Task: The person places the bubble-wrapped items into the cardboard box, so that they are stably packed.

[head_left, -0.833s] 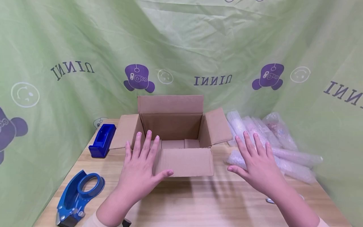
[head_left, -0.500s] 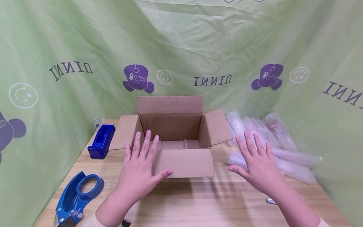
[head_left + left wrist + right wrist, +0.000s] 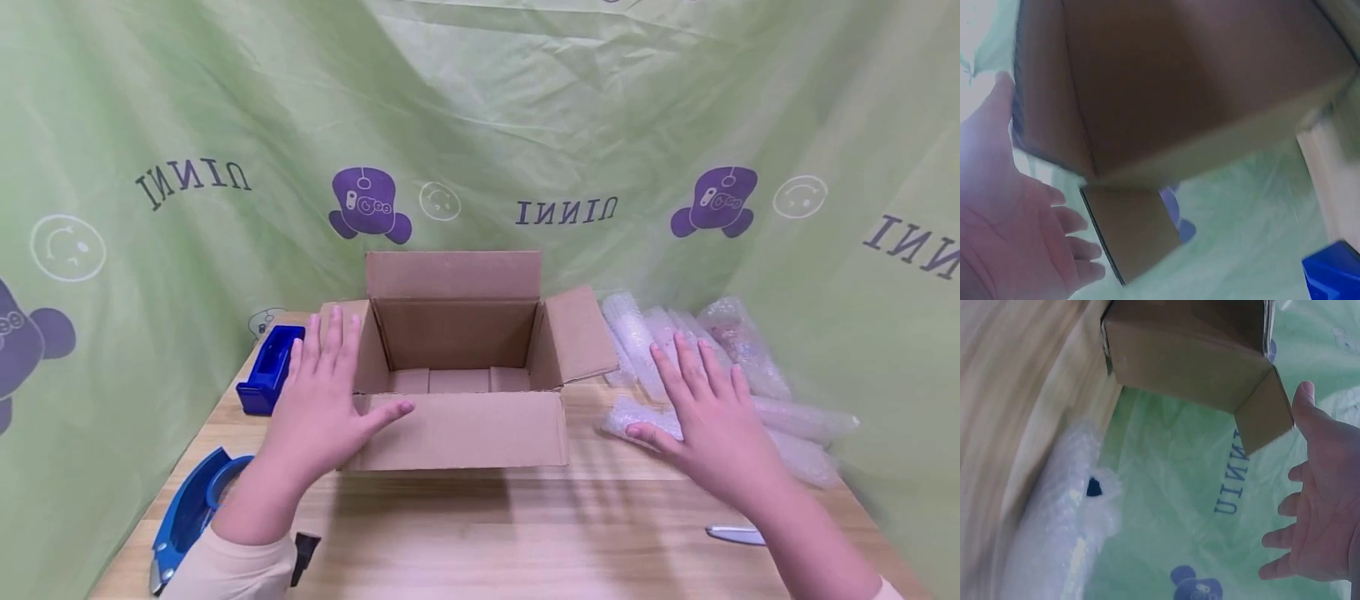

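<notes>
Cardboard box (image 3: 457,333) stands on the worktop (image 3: 525,542) between the two hands, flaps spread outward. Left hand (image 3: 318,417) is at the box's left front corner; its straight, released fingers overlap the left flap in the head view, and I cannot tell whether they touch it. Right hand (image 3: 712,429) is to the right of the box, apart from it, fingers fanned and released above the bubble-wrapped bundles (image 3: 630,329).

A green curtain (image 3: 487,100) hangs just behind the box, limiting room there; bare wood stretches in front of it. Left of the box, near the worktop's edge, sits a blue desk tape dispenser (image 3: 258,398).

Nearer than the box on the left, the forearm partly hides a blue handheld tape dispenser (image 3: 183,508); a black object (image 3: 302,554) by the sleeve is unclear. Right and front of the box, a slim pale tool (image 3: 735,534) disappears behind the right forearm. The bundles' contents are hard to make out.
</notes>
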`<state>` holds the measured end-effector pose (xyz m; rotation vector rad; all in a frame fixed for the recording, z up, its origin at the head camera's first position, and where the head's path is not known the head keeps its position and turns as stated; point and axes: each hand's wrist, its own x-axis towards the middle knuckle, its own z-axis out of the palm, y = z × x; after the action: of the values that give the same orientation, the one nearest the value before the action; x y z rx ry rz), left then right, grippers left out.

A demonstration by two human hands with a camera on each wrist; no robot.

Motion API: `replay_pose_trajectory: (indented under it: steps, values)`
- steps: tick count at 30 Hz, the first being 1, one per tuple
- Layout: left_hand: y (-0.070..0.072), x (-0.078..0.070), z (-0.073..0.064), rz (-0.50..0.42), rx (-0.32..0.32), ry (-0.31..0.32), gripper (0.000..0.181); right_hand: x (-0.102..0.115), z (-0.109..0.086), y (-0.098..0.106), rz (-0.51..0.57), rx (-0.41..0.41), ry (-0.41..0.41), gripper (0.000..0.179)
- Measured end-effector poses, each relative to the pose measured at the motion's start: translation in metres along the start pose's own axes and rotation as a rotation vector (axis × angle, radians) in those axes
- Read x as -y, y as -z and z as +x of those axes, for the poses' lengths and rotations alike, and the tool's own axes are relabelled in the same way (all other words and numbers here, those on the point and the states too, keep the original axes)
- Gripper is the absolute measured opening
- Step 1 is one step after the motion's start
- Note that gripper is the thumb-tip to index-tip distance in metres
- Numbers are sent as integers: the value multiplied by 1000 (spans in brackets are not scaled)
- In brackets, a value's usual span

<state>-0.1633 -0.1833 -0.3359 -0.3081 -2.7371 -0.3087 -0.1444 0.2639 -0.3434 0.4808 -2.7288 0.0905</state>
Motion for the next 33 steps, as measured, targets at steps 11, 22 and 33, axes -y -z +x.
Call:
replay_pose_trajectory:
  steps: [11, 22, 33]
  values:
    - [-7, 16, 5, -93, 150, 69, 136, -34, -1, 6, 23, 17, -37, 101]
    - [-11, 15, 5, -161, 195, 149, 139, -64, -7, -10, 87, 147, -12, 78]
    - [-12, 14, 7, -167, 204, 159, 140, -83, -18, -51, 113, 317, -33, 62]
